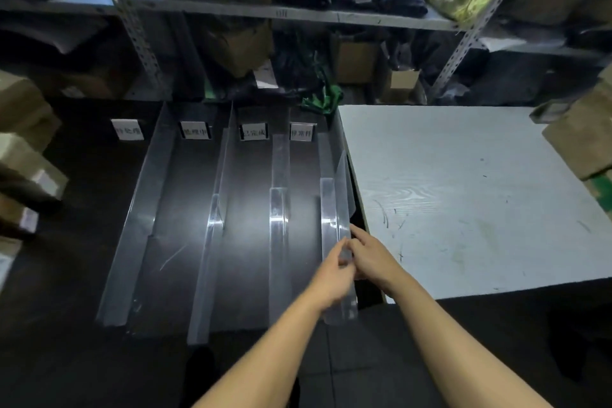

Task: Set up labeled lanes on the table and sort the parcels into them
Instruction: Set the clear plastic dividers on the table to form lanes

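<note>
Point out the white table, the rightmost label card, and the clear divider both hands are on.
White table (463,182): head view, bare top.
Label card (301,134): head view, card face.
Divider (342,195): head view, upright clear wall.

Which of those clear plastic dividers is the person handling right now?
The rightmost divider, at the dark table's edge beside the white table. Both the left hand and right hand are on it; the other three lie untouched.

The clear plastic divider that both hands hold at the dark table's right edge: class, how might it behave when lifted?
The divider probably flexes, since its thin upper sheet looks curved. It seems light: the left hand and right hand grip only its near end. Its glossy surface may be slippery.
</note>
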### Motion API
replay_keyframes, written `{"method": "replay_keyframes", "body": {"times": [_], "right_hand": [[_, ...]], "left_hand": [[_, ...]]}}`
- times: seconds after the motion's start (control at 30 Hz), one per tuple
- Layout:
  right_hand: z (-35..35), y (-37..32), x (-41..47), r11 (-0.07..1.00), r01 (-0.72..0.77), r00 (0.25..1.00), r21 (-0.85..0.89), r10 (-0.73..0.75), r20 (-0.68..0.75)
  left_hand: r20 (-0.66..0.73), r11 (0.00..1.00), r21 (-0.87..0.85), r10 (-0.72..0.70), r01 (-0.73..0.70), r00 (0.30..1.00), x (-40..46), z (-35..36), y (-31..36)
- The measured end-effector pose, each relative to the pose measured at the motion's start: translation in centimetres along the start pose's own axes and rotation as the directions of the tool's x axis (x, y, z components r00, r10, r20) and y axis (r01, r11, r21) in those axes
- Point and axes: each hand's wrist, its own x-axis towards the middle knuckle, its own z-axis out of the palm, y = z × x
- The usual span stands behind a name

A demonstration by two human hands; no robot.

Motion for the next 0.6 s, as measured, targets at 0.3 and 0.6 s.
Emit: {"method": "replay_keyframes", "body": {"times": [0.3,0.6], "right_hand": [[0.3,4.4,1.5,0.998,-0.032,0.998,-0.055,0.035,0.051],[-0.1,6.0,1.9,0.999,-0.021,0.999,-0.048,0.023,0.041]], "left_hand": [[-0.036,0.996,-0.065,-0.064,0.062,0.997,1.6,2.6,-3.7],[-0.02,0.998,-0.042,-0.054,0.053,0.998,2.7,3.5,-4.4]]}}
